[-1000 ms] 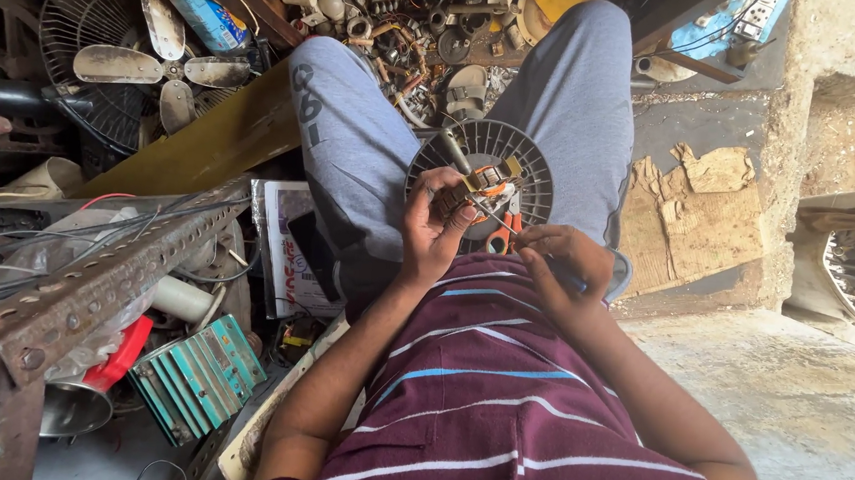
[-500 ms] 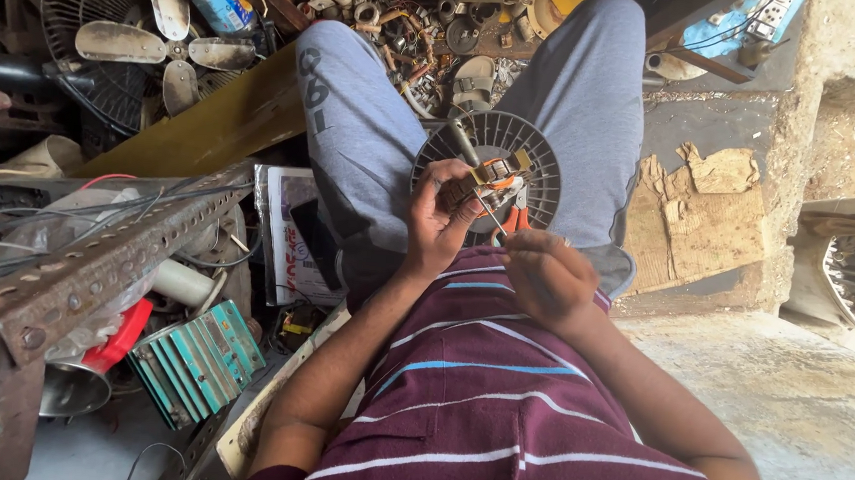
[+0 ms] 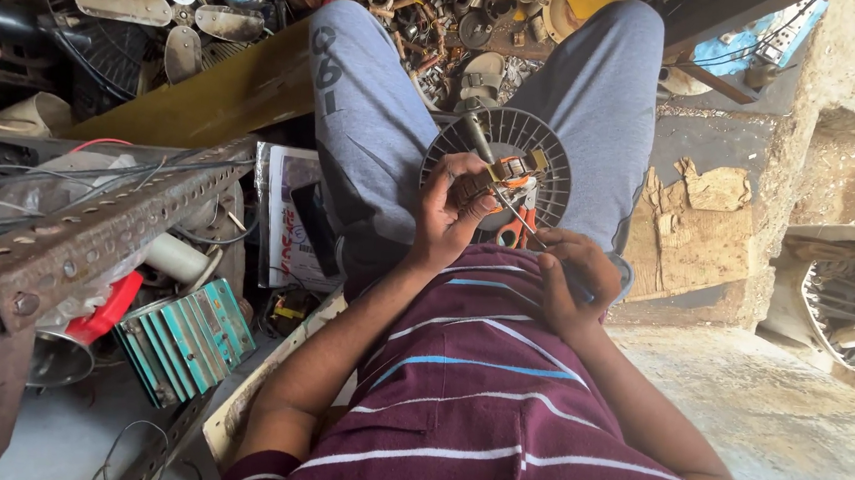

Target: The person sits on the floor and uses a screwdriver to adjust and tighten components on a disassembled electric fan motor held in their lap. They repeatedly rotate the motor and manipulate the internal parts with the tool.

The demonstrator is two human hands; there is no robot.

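Maroon striped shirt [image 3: 477, 394] fills the near view. Just beyond it the right hand [image 3: 573, 280] is curled with fingers pressed together around a thin tool [image 3: 521, 217]. The left hand [image 3: 450, 212] pinches a small motor part [image 3: 508, 167] against the round slotted fan housing [image 3: 544, 158] resting between grey-trousered knees. Farther left lie fan blades [image 3: 162, 16].

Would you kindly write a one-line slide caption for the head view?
Seated person's left hand steadies a copper-wound motor on a round black ribbed fan grille in the lap; right hand holds a thin tool.
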